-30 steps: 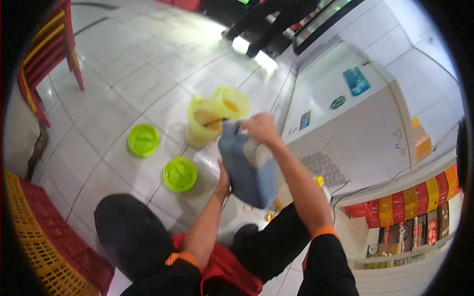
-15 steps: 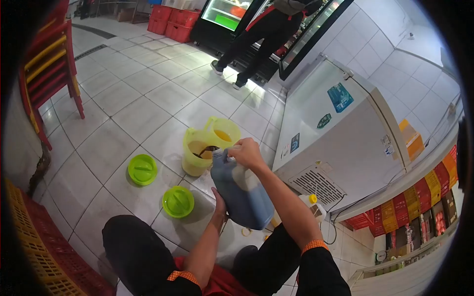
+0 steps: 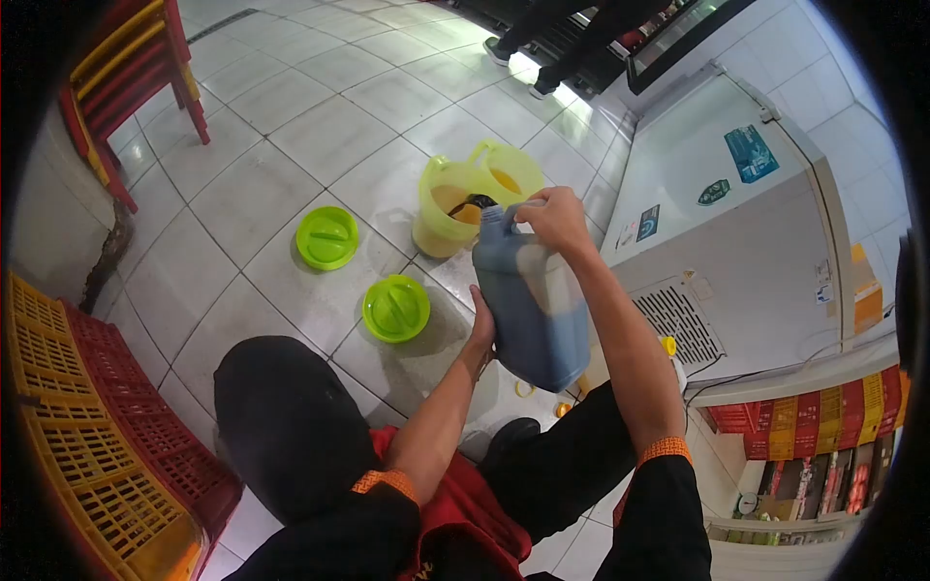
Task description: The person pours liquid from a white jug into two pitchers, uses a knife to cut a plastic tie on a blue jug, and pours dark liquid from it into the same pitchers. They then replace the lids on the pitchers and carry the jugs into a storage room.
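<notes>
A large translucent jug (image 3: pixel 533 315) of dark liquid tilts in my two hands. My right hand (image 3: pixel 558 221) is closed round its handle at the top. Against the jug's lower left side rests my left hand (image 3: pixel 482 327), thumb up and its other fingers mostly hidden. Dark liquid runs from the mouth into a yellow-green pitcher (image 3: pixel 432 230), which holds some brownish liquid. Touching it, a second such pitcher (image 3: pixel 523 172) contains orange-yellow liquid. Two lime-green lids, a farther lid (image 3: pixel 327 238) and a nearer lid (image 3: pixel 396 309), lie on the tiles.
A white chest freezer (image 3: pixel 697 223) stands at the right, with a yellow-capped container (image 3: pixel 670 347) beside it. Red and yellow crates (image 3: pixel 107 426) are at the left, below stacked chairs (image 3: pixel 131 73). An orange cap (image 3: pixel 563 410) lies near my foot. Another person's legs (image 3: pixel 552 44) show at the back.
My view has shifted, so the pitchers, lids and jug appear farther right and higher. Both hands keep their hold on the jug, and the dark liquid still pours.
</notes>
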{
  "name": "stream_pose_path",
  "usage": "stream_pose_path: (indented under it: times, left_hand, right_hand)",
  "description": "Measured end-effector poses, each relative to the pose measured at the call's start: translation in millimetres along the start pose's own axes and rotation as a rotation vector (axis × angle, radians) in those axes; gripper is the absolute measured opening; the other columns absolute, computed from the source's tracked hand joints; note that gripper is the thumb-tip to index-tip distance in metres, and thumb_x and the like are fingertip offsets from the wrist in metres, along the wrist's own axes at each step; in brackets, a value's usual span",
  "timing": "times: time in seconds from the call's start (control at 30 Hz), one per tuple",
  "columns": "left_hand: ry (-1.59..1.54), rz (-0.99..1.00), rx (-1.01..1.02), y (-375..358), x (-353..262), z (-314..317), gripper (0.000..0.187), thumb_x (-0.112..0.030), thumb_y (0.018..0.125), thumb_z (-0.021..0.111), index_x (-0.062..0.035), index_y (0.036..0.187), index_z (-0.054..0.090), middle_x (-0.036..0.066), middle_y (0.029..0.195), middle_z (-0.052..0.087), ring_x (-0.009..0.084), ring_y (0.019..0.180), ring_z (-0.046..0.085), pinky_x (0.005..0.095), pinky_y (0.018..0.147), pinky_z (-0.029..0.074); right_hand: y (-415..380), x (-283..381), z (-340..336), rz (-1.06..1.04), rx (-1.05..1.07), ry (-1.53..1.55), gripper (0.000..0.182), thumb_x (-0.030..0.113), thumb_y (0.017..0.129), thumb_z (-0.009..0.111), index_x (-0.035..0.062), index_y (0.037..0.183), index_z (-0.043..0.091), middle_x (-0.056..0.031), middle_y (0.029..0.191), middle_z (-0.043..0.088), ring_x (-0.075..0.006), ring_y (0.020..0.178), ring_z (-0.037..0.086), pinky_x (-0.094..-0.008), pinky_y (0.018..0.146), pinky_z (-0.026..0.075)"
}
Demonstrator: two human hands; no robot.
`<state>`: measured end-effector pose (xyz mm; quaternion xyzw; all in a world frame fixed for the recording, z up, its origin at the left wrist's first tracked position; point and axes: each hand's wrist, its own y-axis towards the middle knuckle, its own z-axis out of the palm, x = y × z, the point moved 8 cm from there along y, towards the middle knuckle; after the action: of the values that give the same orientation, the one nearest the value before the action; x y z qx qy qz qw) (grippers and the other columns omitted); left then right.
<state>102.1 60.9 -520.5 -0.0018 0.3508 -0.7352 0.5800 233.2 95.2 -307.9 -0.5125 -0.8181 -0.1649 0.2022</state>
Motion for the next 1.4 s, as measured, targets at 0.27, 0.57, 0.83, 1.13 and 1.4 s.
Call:
stream_pose_path:
  times: [0.27, 0.57, 0.83, 1.13, 1.4]
  left_hand:
    - [0.021, -0.024, 0.03, 1, 0, 1, 0.1, -0.082, 0.079, 0.004, -0.0117, 0.144, 0.033, 0.013, 0.14, 0.044, 0.0307, 0.129, 0.043, 0.0496, 0.106, 0.032]
    - [0.034, -0.058, 0.129, 16, 16, -1, 0.114, -0.094, 0.065, 0.003, -0.02, 0.15, 0.017, 0.012, 0.154, 0.02, 0.0387, 0.141, 0.015, 0.0739, 0.098, 0.011]
    - [0.04, -0.087, 0.032, 7, 12, -3, 0.1, -0.084, 0.078, 0.004, -0.0148, 0.146, 0.029, 0.012, 0.143, 0.04, 0.0318, 0.132, 0.038, 0.0549, 0.105, 0.031]
    - [0.03, -0.05, 0.038, 5, 10, 1, 0.104, -0.087, 0.075, 0.004, -0.0155, 0.146, 0.029, 0.012, 0.143, 0.04, 0.0317, 0.132, 0.037, 0.0554, 0.105, 0.03]
    - [0.057, -0.082, 0.026, 4, 12, -2, 0.106, -0.088, 0.073, 0.003, -0.0159, 0.146, 0.029, 0.012, 0.144, 0.04, 0.0323, 0.133, 0.037, 0.0606, 0.103, 0.028]
  right_hand:
    - [4, 0, 2, 0.009, 0.009, -0.043, 0.03, 0.02, 0.058, 0.073, -0.003, 0.077, 0.07, -0.0192, 0.071, 0.067, -0.029, 0.067, 0.066, -0.035, 0.067, 0.052]
    - [4, -5, 3, 0.028, 0.008, -0.035, 0.031, 0.02, 0.059, 0.074, -0.0026, 0.08, 0.071, -0.0199, 0.073, 0.067, -0.0299, 0.07, 0.067, -0.035, 0.069, 0.052]
    - [4, -3, 4, -0.012, 0.015, -0.062, 0.03, 0.021, 0.058, 0.074, -0.002, 0.077, 0.07, -0.0198, 0.073, 0.067, -0.0308, 0.07, 0.066, -0.0361, 0.069, 0.052]
    - [1, -1, 2, 0.02, 0.002, -0.041, 0.029, 0.021, 0.059, 0.074, -0.0016, 0.077, 0.07, -0.0194, 0.075, 0.068, -0.0308, 0.07, 0.067, -0.0359, 0.069, 0.052]
    - [1, -1, 3, 0.013, 0.005, -0.064, 0.03, 0.021, 0.06, 0.074, -0.0021, 0.078, 0.071, -0.0198, 0.075, 0.068, -0.0301, 0.071, 0.067, -0.0356, 0.07, 0.052]
